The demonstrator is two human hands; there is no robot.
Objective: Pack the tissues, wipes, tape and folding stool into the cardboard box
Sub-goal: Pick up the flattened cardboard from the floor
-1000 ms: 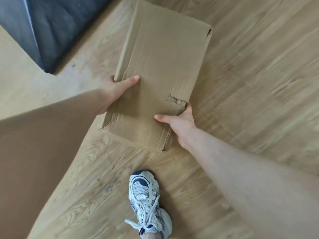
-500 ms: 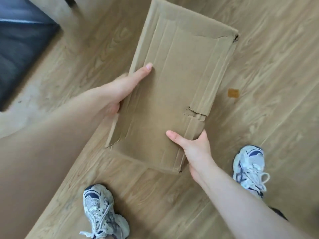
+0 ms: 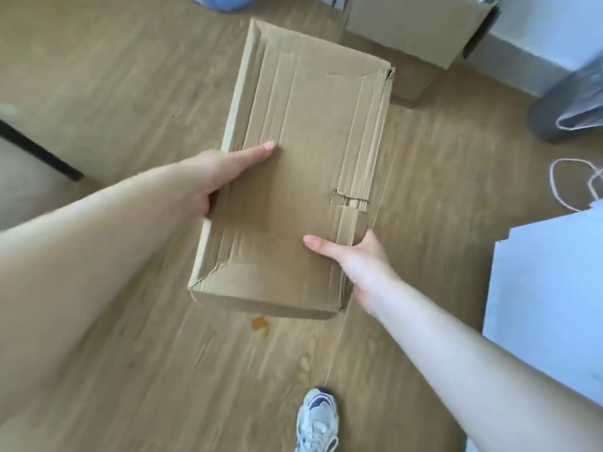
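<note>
A creased, flattened brown cardboard box (image 3: pixel 303 177) is held above the wooden floor, its long side running away from me. A small tear shows near its right edge. My left hand (image 3: pixel 217 176) grips the left edge, thumb lying on top. My right hand (image 3: pixel 354 261) grips the lower right edge, thumb on the top face. Tissues, wipes, tape and the folding stool are not to be made out in this view.
Another open cardboard box (image 3: pixel 411 24) stands on the floor at the back. A grey bin (image 3: pixel 564 106) with a bag is at the right, white paper bags (image 3: pixel 548 288) lie at the right edge. My shoe (image 3: pixel 316 419) is below. A small brown scrap (image 3: pixel 259 322) lies on the floor.
I have lifted the flat box off the floor and carried it across the room; the view has swung from the dark furniture to the second box, the bin and the white bags.
</note>
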